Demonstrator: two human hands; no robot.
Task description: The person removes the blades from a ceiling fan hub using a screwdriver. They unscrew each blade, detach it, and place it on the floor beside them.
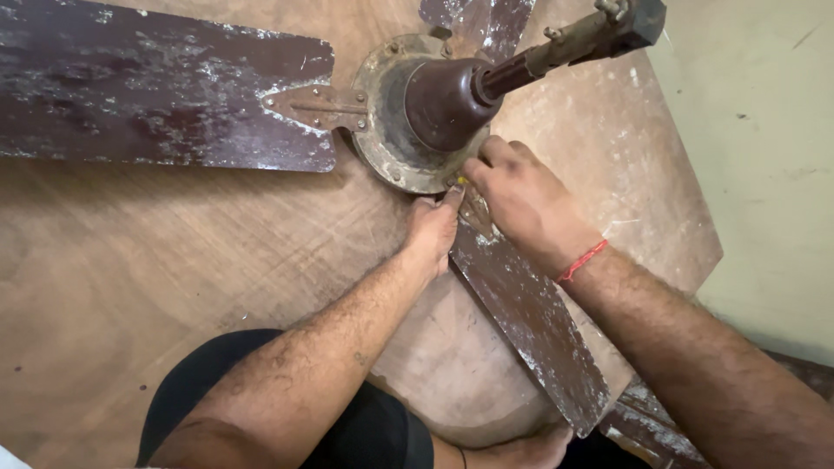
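At the near rim of the fan motor hub, both hands meet: right hand fingers pinch a small yellow-tipped tool, left hand fingers close on the blade root, blade running away toward the person.

No packages, labels, signs or screens show anywhere in this view.

Both hands — left hand, right hand — meet at the ceiling fan hub.
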